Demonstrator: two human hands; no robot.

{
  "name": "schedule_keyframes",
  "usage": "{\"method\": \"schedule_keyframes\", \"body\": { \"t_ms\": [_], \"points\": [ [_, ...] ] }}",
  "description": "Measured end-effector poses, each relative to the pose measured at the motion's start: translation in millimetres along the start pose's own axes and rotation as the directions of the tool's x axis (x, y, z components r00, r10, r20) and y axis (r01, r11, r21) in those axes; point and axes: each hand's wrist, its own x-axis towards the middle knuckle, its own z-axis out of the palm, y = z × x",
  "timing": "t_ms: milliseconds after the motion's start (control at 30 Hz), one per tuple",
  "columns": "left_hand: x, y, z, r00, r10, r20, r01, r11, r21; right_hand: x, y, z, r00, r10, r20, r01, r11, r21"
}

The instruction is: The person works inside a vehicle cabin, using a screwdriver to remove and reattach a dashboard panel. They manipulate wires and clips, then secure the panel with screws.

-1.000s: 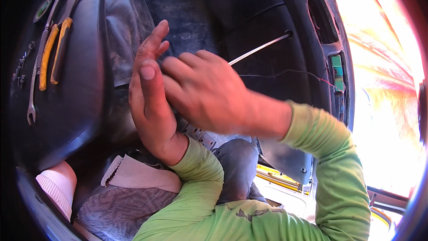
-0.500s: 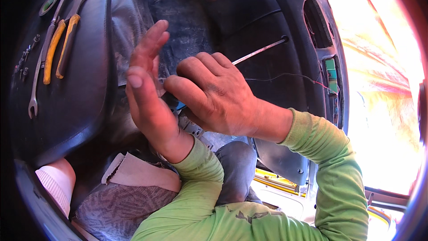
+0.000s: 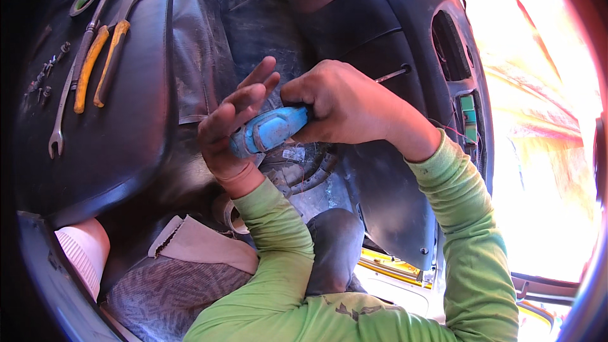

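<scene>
My right hand (image 3: 348, 104) is closed round one end of a blue, rounded plastic thing (image 3: 273, 130) with a raised band across it; its exact kind I cannot make out. My left hand (image 3: 231, 126) has its fingers stretched out and slightly spread, with the palm side against or close to the other end of the blue thing. Whether it touches is hard to tell. Behind my right hand a thin metal rod (image 3: 392, 76) reaches to a hole in the black panel (image 3: 373, 31); its near part is hidden.
On a black padded surface (image 3: 120, 152) at left lie a wrench (image 3: 58, 133), pliers with yellow handles (image 3: 95, 66), a roll of green tape (image 3: 82, 1) and several screws (image 3: 47, 73). A second tape roll (image 3: 235, 218) stands by my left forearm. A green part (image 3: 468, 117) with thin wires sits at right.
My right hand has turned and lifted, bringing the blue thing into view. My left hand has turned its palm toward it. More of the rod is covered by my right hand.
</scene>
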Motion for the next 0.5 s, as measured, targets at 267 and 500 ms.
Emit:
{"method": "schedule_keyframes", "body": {
  "t_ms": [267,500],
  "points": [
    [-8.7,12.7,-24.6,0.981,-0.19,0.045,0.192,0.98,-0.044,-2.0,19.3,23.7,0.99,-0.09,-0.112,0.07,0.981,-0.179],
    [-10.0,21.1,-32.8,0.954,-0.299,-0.005,0.299,0.951,0.074,-5.1,14.8,24.7,0.976,-0.115,-0.186,0.129,0.99,0.063]
  ]
}}
